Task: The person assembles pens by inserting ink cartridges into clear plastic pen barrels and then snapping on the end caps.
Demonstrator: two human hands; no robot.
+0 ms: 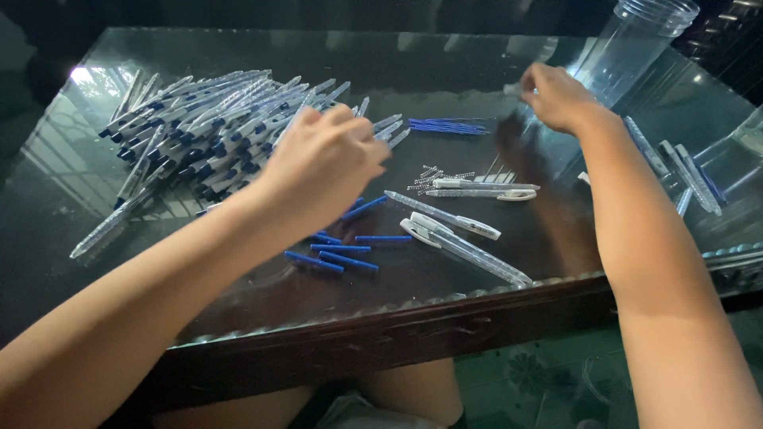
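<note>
**Both hands busy among the pen parts**

My right hand (pixel 556 95) is up at the far side of the surface (pixel 477 56), well away from the big pile of pens (pixel 199 127). Its fingers are pinched shut on a small pale piece (pixel 513 90). The piece is too blurry for me to tell what it is. My left hand (pixel 318 163) hangs at the near edge of the pile. Its fingers are curled in tight. I only see its back, so I cannot tell if it holds anything.

I think this is the picking-up step. One hand has a part and the other is at the pile.

Just this side of the pile lie some loose blue ink tubes (pixel 342 250). A neat bunch of blue tubes (pixel 449 125) lies a bit past the pile. Next come some tiny springs (pixel 433 176), then a few clear pen bodies with white ends (pixel 461 226). These are all between the pile and my right arm.

A tall clear jar (pixel 636 40) stands far from the pile, just beside my right hand. A few more pens (pixel 683 171) lie farther out still, on the other side of my right arm.

A next move would need care, I think. The springs are very small and the surface looks smooth and shiny. The pens in the pile lie crossed over each other, so pulling one could shift the rest.
</note>
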